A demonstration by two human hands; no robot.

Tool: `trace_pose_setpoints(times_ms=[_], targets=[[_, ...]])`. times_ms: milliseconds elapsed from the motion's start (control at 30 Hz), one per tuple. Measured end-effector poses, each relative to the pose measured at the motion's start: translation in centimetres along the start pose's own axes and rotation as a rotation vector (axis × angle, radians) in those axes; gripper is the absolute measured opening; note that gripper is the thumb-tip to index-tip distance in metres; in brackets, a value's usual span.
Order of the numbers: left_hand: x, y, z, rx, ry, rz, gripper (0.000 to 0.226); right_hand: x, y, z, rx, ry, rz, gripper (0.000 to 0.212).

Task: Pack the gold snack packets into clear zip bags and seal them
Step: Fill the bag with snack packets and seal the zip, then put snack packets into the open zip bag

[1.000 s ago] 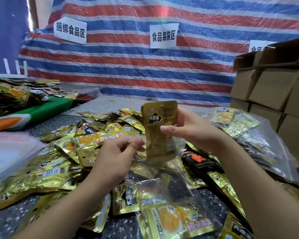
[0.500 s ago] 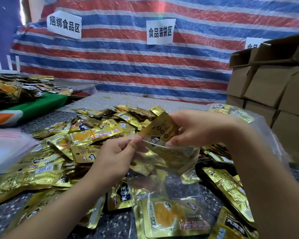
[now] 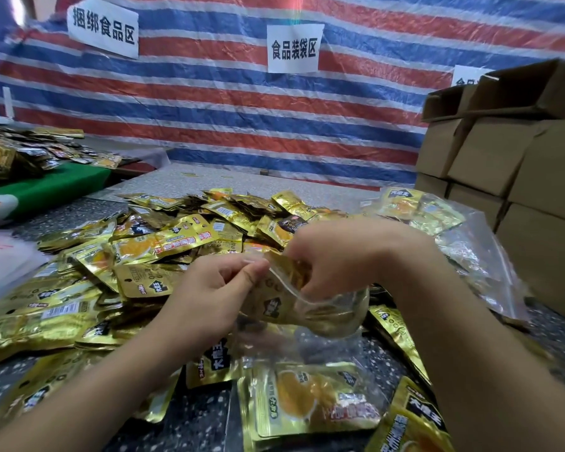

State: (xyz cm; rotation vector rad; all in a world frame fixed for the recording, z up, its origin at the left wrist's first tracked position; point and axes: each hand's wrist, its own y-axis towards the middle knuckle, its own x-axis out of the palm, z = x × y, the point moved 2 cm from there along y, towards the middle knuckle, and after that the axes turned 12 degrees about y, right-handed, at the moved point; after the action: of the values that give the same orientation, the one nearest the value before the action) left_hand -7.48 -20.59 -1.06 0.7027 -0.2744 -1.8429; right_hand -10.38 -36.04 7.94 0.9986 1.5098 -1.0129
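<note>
Right hand (image 3: 331, 256): fingertips hidden inside mouth of clear zip bag (image 3: 320, 308); grip on packet in bag (image 3: 274, 305) can't be confirmed. Packet print blurred thru plastic, illegible. Left hand (image 3: 216, 288): pinch point on bag rim blurred. White sign at right (image 3: 467, 76): partly covered by cardboard boxes (image 3: 509, 158), text incomplete. Bottom-right packet (image 3: 415, 425): part-hidden by right forearm, cut by frame edge. Far-left pile (image 3: 20, 154): too small to read labels.

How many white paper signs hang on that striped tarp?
3: left sign, middle sign, and right sign, partly hidden behind the cardboard boxes. More may lie outside the view.
</note>
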Motion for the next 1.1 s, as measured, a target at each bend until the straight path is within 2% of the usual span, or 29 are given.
trace_pose_setpoints(times_ms=[167, 333, 400, 467, 533, 667, 833, 900, 967, 1100], targets=[[-0.9, 0.4, -0.3, -0.101, 0.034, 0.154, 0.034, -1.7, -0.5, 0.7, -0.054, 0.162, 0.161, 0.014], [-0.8, 0.4, 0.2, -0.191, -0.052, 0.148, 0.038, -2.3, -1.4, 0.1, -0.073, 0.290, 0.131, 0.049], [-1.1, 0.5, 0.0, -0.214, -0.092, 0.146, 0.041, -2.5, -1.6, 0.0, -0.100, 0.241, 0.155, 0.044], [-1.3, 0.7, 0.0, -0.212, -0.180, 0.144, 0.042, -2.8, -1.6, 0.1, -0.146, 0.215, 0.229, 0.020], [-1.3, 0.9, 0.0, -0.209, -0.250, 0.119, 0.039, -3.0, -1.5, 0.3, -0.171, 0.272, 0.313, 0.010], [-0.5, 0.9, -0.7, -0.291, -0.204, -0.002, 0.037, -2.7, -1.1, 1.0, -0.152, 0.339, 0.351, 0.011], [0.1, 0.4, -1.1, -0.382, -0.173, -0.065, 0.039, -2.1, -0.3, 2.3, -0.095, 0.369, 0.344, 0.012], [0.4, 0.2, -1.4, -0.428, -0.181, -0.104, 0.029, -2.0, 0.0, 2.7, -0.080, 0.395, 0.350, 0.011], [0.5, 0.1, -1.6, -0.424, -0.181, -0.092, 0.013, -1.9, 0.1, 3.1, -0.084, 0.407, 0.365, 0.011], [0.3, 0.3, -1.8, -0.414, -0.155, -0.047, 0.012, -1.7, 0.5, 3.5, -0.076, 0.398, 0.444, 0.030]])
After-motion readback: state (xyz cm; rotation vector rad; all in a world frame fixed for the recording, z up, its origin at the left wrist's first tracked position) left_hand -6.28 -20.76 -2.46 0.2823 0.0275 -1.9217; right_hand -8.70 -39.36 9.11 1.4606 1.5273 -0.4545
